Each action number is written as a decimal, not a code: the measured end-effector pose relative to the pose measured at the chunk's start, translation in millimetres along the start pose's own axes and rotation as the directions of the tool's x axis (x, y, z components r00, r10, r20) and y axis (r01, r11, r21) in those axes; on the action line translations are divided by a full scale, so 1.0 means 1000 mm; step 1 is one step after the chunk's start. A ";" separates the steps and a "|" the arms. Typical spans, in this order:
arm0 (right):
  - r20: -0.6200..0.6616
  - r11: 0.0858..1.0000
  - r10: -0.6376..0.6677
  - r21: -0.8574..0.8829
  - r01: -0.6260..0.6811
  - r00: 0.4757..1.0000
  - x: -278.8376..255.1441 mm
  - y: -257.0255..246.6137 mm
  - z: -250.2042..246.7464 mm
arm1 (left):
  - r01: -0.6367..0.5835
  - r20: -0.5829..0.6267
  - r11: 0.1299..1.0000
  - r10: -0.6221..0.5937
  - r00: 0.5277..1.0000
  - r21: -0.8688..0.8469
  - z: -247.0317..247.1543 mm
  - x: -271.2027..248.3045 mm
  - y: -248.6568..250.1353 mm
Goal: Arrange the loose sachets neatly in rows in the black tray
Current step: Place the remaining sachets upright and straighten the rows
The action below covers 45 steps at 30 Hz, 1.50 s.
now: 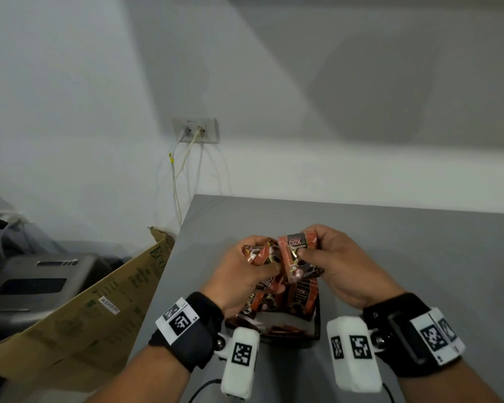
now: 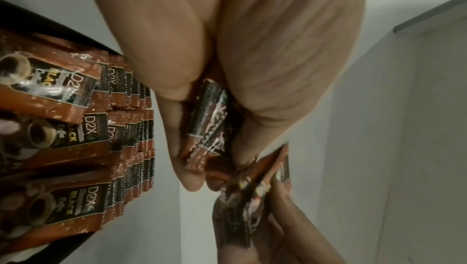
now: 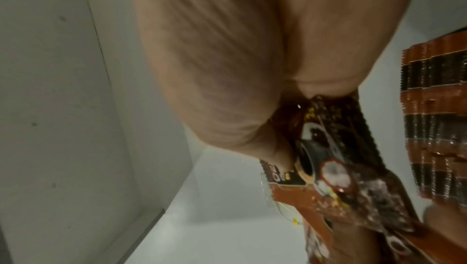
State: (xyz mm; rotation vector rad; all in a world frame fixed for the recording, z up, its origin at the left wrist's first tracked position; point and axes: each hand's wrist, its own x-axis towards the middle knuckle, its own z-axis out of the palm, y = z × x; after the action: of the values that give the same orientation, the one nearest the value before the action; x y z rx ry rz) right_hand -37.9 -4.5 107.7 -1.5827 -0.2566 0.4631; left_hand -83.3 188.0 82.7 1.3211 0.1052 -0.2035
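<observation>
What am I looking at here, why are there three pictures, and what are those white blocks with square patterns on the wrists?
There is no machine: a person works with bare hands. The white blocks on the wristbands are probably small cameras. The wide picture comes from a camera on the head, looking down; the other two look along each hand from the wrists. On the grey table stands a black tray with coffee sachets already lined up in rows. The left hand grips a bunch of sachets, and the right hand pinches a second bunch.
</observation>
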 end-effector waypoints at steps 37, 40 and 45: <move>-0.134 0.969 0.105 0.237 -0.071 0.985 -0.005 0.015 0.012 | -0.084 -0.148 0.996 0.086 0.985 0.022 -0.005 0.003 -0.001; -0.138 0.989 0.119 0.100 -0.106 0.983 -0.009 0.029 0.011 | -0.106 -0.233 0.987 0.131 0.964 0.120 -0.013 0.005 0.000; -0.090 0.997 0.047 -0.058 -0.053 0.995 -0.006 0.018 0.004 | -0.101 -0.067 0.942 0.129 0.989 0.321 -0.010 0.000 0.005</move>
State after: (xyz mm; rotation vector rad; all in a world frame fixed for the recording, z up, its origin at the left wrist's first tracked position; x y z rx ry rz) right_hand -47.2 -5.2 90.6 -1.6671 -0.1651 0.4264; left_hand -81.5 198.8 85.2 1.6531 0.0704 -0.0629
